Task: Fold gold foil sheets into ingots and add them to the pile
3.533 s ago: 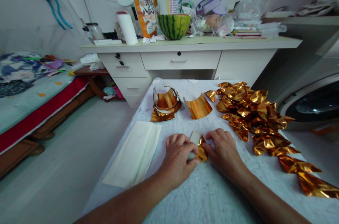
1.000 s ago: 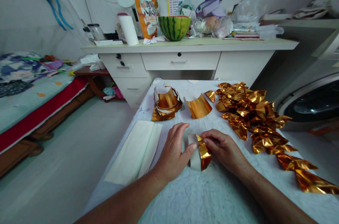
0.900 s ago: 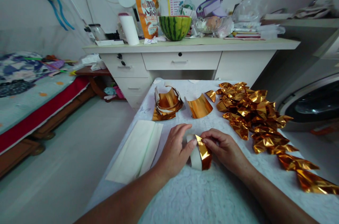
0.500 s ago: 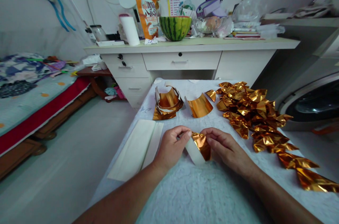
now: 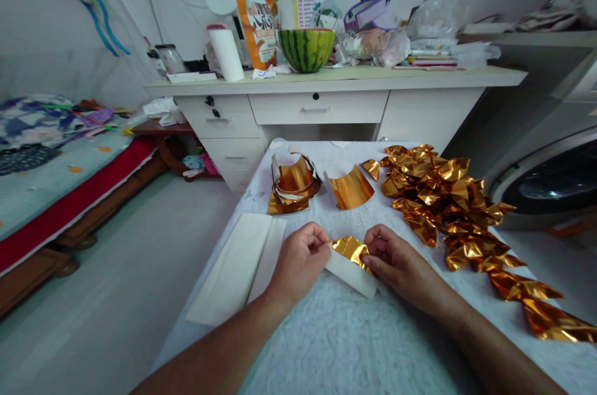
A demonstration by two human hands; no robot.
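Observation:
Between my hands is a small piece of gold foil paper with a white strip along its near side. My left hand pinches its left end between thumb and fingers. On the right end, my right hand grips the gold part with thumb and forefinger. White paper sheets lie flat just left of my left hand. Beyond my hands are a curled gold sheet and a stack of curled gold sheets. Folded gold foil pieces form a heap at the right.
A cloth-covered table carries all of this. Behind it stands a white desk with a cut watermelon, an orange pouch and a paper roll. A washing machine is at the right, a bed at the left.
The foil and white strip have turned between my hands, and the strip now slopes less steeply, reaching further right. My right hand has shifted slightly right. The gold face shows brighter.

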